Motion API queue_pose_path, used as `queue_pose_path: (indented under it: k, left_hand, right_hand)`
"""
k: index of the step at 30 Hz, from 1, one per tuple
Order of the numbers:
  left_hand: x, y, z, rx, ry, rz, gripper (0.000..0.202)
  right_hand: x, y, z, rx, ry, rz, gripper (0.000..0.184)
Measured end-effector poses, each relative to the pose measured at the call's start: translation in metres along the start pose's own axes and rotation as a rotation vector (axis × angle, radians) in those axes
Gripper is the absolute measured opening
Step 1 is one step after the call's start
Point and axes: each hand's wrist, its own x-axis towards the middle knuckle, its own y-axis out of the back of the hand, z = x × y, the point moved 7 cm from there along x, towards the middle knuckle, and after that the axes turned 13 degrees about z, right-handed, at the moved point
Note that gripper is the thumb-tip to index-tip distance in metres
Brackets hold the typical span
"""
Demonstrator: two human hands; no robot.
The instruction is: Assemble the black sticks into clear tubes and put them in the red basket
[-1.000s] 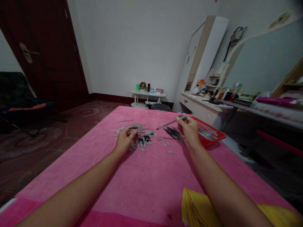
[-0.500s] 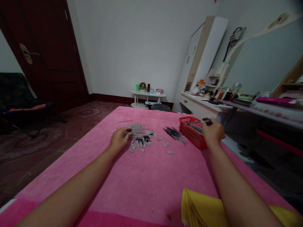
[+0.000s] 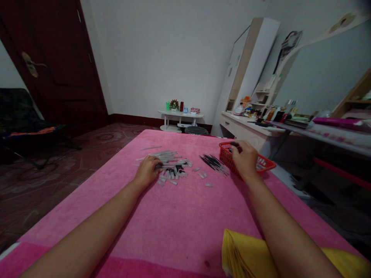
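Note:
My left hand [image 3: 147, 170] rests at the left side of a pile of translucent pen barrels [image 3: 169, 155], its fingers curled round the end of one barrel. Beneath the pile, by the fingertips, lie several short clear pen caps [image 3: 174, 175] and small black pieces [image 3: 180, 168]. My right hand [image 3: 245, 157] is over the red plastic basket [image 3: 228, 164], thumb and fingers drawn together. Whatever is between them is dark and hard to make out. Left of the basket, a bunch of thin black-and-clear pen refills [image 3: 213, 164] lies on the pink cloth [image 3: 179, 216].
A few loose caps [image 3: 208, 185] lie in the middle of the cloth, and one single barrel [image 3: 150, 148] lies farther off. A folded yellow cloth [image 3: 246, 253] is under my right forearm. Beyond the right edge stands a dressing table [image 3: 246, 125] with bottles.
My right hand has moved left and nearer over the basket, uncovering its right end. The thin rod seen at its fingers before is no longer distinct. My left hand has barely shifted.

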Motion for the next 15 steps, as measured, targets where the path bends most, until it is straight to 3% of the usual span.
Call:
queue_pose_path:
  k: [4,7,11,15]
  left_hand:
    - [0.001,0.004,0.003,-0.003,-0.008,0.017,0.013]
    - [0.003,0.009,0.006,-0.014,0.009,0.046,0.012]
    - [0.003,0.015,0.008,-0.041,0.051,0.094,0.014]
    - [0.002,0.016,0.009,-0.088,0.068,0.135,0.017]
  right_hand:
    - [-0.033,-0.041,-0.007,-0.133,0.022,-0.396,0.021]
    - [-0.061,-0.060,0.003,-0.285,-0.006,-0.600,0.020]
    - [-0.082,-0.070,0.015,-0.383,-0.016,-0.709,0.019]
    - [-0.080,-0.068,0.017,-0.409,-0.003,-0.690,0.018]
